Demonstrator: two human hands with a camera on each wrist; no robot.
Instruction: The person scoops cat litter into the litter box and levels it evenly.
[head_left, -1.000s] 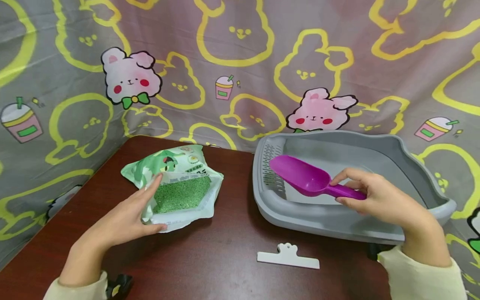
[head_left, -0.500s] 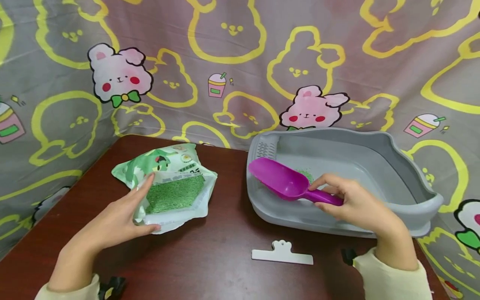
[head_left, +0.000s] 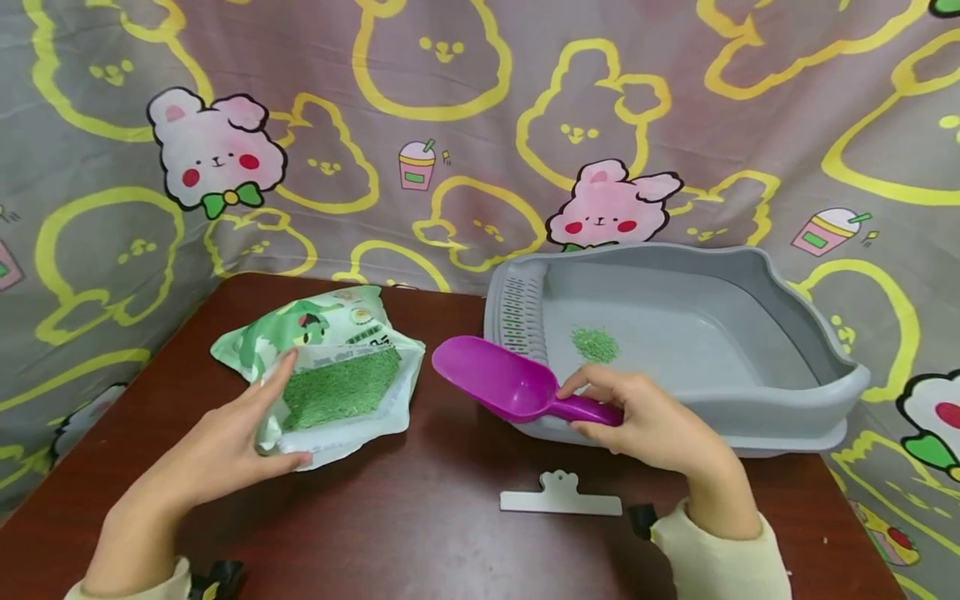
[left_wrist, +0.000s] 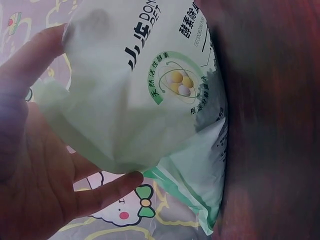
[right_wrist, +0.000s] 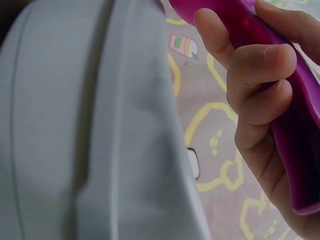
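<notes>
In the head view my right hand point(head_left: 637, 417) grips the handle of a purple scoop point(head_left: 498, 379), whose bowl looks bare inside and juts left past the litter box rim. Fingers wrapped round that handle point(right_wrist: 300, 125) show in the right wrist view. My left hand point(head_left: 217, 442) holds the side of an open bag of cat litter point(head_left: 330, 321), thumb and fingers spread around its edge. Green pellets point(head_left: 341, 392) show in the bag's mouth. The grey litter box point(head_left: 675, 317) has a small heap of green pellets point(head_left: 595, 343) on its floor.
A white sealing clip point(head_left: 561, 494) lies on the brown table point(head_left: 420, 533) in front of the litter box. Behind the table hangs a patterned curtain point(head_left: 472, 208). Slots run along the box's left ledge point(head_left: 517, 312).
My right hand has carried the scoop left, from over the litter box toward the bag. The pellet heap in the box has come into sight. My left hand stays at the bag.
</notes>
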